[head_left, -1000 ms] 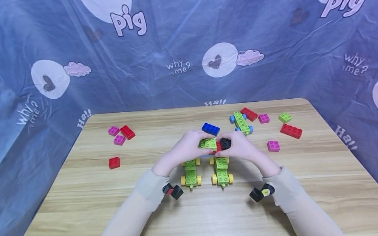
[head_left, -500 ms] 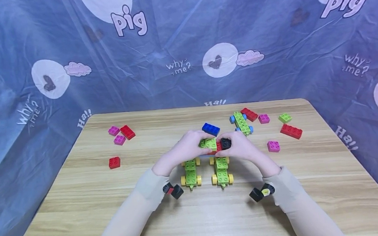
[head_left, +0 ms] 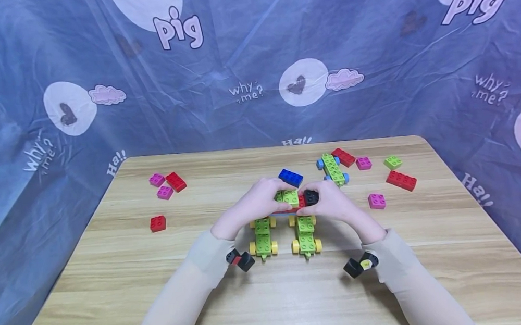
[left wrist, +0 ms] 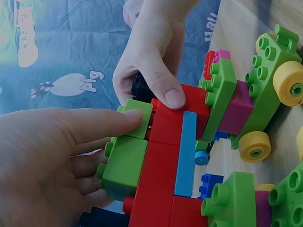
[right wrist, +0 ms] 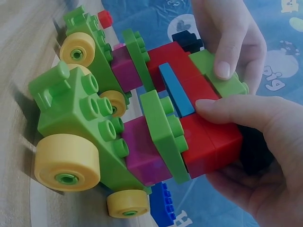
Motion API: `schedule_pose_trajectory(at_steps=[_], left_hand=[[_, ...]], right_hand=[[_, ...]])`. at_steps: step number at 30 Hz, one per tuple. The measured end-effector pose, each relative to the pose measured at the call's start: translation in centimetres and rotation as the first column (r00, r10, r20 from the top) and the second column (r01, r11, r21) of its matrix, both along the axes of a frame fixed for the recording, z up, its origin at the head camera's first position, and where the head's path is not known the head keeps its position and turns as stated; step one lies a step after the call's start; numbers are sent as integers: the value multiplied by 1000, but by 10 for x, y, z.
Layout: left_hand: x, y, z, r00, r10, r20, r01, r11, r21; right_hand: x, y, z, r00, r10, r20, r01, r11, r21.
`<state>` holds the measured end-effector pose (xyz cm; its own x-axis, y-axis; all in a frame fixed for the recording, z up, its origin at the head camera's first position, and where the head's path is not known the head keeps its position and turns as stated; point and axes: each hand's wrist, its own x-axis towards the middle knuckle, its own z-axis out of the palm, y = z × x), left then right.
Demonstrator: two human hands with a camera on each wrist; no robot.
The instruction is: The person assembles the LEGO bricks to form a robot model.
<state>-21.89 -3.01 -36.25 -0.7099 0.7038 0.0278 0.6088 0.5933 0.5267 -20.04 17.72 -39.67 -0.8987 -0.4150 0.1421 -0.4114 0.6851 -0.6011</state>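
Observation:
A toy-brick structure stands between my hands, with two light-green wheeled bases (head_left: 263, 243) with yellow wheels below. Above these, purple bricks (right wrist: 139, 151) and green plates (right wrist: 163, 135) carry a row of red bricks (left wrist: 161, 156) with a blue strip (left wrist: 185, 153) along one side. On the red row sit light-green bricks (left wrist: 124, 163) and black bricks (head_left: 311, 197). My left hand (head_left: 258, 202) pinches the light-green bricks, thumb on one side and fingers behind. My right hand (head_left: 330, 201) grips the right end of the red row, its thumb beside the blue strip.
Beyond the hands lie a dark-blue brick (head_left: 291, 178) and a green wheeled base with blue wheels (head_left: 333, 169). Red bricks (head_left: 401, 180), magenta bricks (head_left: 377, 201) and a green brick (head_left: 393, 162) lie to the right. More red bricks (head_left: 157, 223) and magenta bricks (head_left: 165, 192) are at left.
My left wrist has shifted very slightly up and to the right. Both hands keep their hold, and the loose bricks have not moved.

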Motion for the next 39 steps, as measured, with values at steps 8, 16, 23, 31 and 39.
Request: schedule_pose_trajectory(at_steps=[8, 16, 23, 31, 39], left_hand=[[-3, 3, 2, 999, 18, 40, -17, 1000, -21], [-3, 5, 6, 996, 48, 78, -46, 998, -31], [-2, 5, 6, 995, 66, 73, -64, 998, -24], [-2, 5, 5, 994, 69, 84, -68, 998, -14], [-4, 5, 5, 995, 52, 83, -50, 998, -23]], right_hand=[[1, 0, 0, 1000, -1, -5, 1, 1000, -7], [1, 0, 1, 1000, -2, -6, 2, 1000, -4], [1, -1, 1, 1000, -3, -9, 3, 1000, 1], [0, 0, -1, 1000, -6, -17, 5, 1000, -9], [1, 0, 1, 1000, -9, -1, 9, 1000, -22]])
